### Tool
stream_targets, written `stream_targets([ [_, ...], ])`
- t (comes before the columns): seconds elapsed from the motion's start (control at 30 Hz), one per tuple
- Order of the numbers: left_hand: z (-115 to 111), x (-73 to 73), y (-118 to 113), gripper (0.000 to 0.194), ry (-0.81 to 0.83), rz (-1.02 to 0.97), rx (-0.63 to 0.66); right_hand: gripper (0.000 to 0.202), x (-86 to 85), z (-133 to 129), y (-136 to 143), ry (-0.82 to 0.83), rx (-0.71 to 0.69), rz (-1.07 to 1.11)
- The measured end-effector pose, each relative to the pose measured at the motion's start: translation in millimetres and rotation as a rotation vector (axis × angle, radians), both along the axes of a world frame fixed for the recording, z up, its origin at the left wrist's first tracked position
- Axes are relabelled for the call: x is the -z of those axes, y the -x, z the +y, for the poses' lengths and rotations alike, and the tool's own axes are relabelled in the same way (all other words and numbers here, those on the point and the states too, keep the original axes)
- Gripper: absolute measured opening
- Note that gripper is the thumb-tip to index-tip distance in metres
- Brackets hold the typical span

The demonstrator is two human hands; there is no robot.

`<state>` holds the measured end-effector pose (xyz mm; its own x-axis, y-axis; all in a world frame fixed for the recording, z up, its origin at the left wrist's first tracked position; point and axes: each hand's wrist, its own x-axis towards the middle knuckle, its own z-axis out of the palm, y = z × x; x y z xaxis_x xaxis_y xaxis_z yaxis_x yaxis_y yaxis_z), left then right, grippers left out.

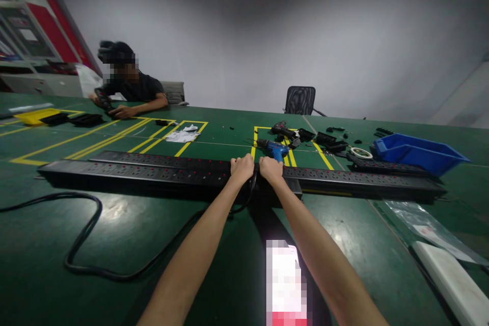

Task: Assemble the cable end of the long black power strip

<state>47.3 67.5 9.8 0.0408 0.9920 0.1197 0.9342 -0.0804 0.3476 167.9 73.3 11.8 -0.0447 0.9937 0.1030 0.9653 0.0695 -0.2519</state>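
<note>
Two long black power strips [153, 173] with red-marked sockets lie side by side across the green table. My left hand [242, 167] is closed in a fist at the middle of the strips. Close beside it, my right hand [271, 168] is closed too, thumb side toward the left one. What the fingers hold is hidden. A thick black cable [95, 214] loops over the table at left, passes under my left forearm and rises between the two hands. Just beyond my right hand lies a blue cordless drill [275, 148].
A blue bin [416, 153], a tape roll [361, 153] and black parts [330, 141] lie at right. A lit phone [284, 280] sits between my forearms. Nearer right are a plastic bag [428, 229] and a white block [451, 275]. A co-worker [133, 84] sits far left.
</note>
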Motion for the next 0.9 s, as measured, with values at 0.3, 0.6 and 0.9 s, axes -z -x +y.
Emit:
stream_targets([
  [0.3, 1.5, 0.1, 10.2, 0.032, -0.145, -0.37, -0.013, 0.049, 2.1, 17.2, -19.4, 0.031, -0.048, 0.336],
  [0.6, -4.5, -6.3, 6.3, 0.034, -0.113, -0.264, 0.047, 0.051, 7.7, 5.5, -30.6, -0.077, -0.172, 0.391],
  [0.9, -4.9, -8.1, 26.2, 0.036, -0.097, -0.033, 0.291, 0.052, -3.9, -9.9, -20.7, -0.065, -0.199, 0.042],
])
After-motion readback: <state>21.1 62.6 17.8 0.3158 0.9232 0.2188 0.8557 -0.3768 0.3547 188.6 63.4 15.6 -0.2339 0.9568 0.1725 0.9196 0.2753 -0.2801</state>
